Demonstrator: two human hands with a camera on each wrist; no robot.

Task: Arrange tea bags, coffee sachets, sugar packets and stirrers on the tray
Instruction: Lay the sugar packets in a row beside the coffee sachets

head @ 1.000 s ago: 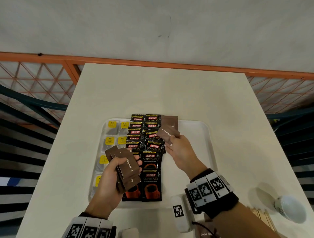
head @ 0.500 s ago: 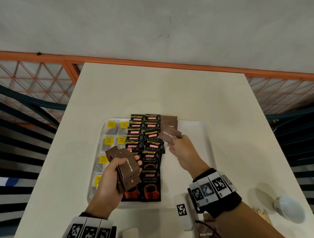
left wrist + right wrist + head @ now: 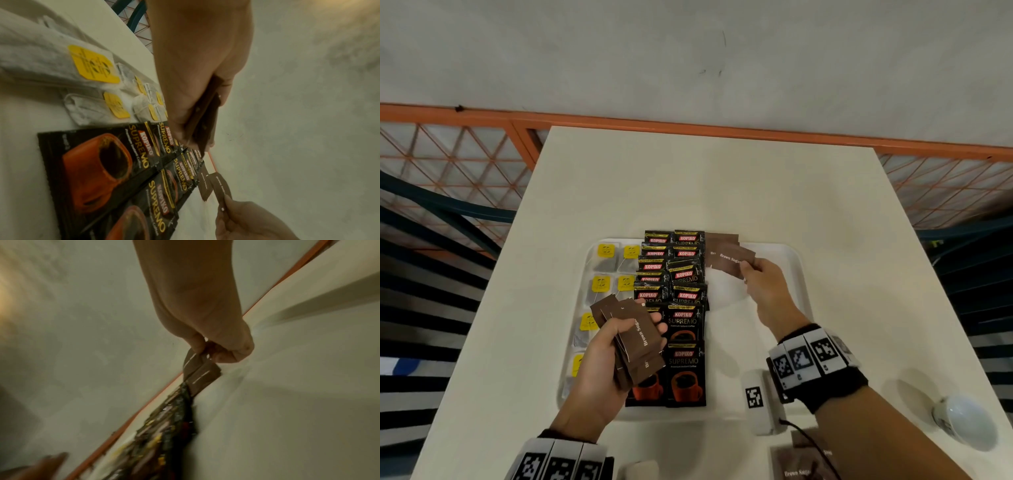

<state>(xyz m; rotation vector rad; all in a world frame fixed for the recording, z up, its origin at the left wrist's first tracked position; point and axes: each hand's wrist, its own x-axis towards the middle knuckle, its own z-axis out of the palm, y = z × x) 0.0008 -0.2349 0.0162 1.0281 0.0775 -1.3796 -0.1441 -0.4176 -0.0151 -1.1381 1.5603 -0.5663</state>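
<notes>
The worktop [image 3: 688, 178] carries a white tray [image 3: 784, 260] that is already well filled. Tea bags [image 3: 606, 251] with yellow tags run in 2 columns down its left side, and black coffee sachets [image 3: 685, 322] overlap in 2 columns down the middle. To the right of the sachets, at the far end, a sugar column has just been started: at least 1 laid sugar packet [image 3: 717, 241] lies flat there.

The left hand [image 3: 599, 363] is wrapped round a fanned stack of brown sugar packets [image 3: 635, 337], held above the near part of the tray. The right hand [image 3: 763, 281] pinches a single sugar packet [image 3: 732, 260] by its near edge, over the near end of the laid one; whether it touches yet cannot be told.

To do this step well, I would lower the pinched packet square to the sachet column, its long edge just beside the coffee, overlapping the laid packet by the same step as the sachets show. Release only once it lies flat, so that it does not skew. Keep the left stack clear of the sachets below it.

A cup [image 3: 962, 421] lies on its side at the near right of the worktop, and more packets [image 3: 798, 462] sit at the near edge. No stirrers are on the tray yet.
</notes>
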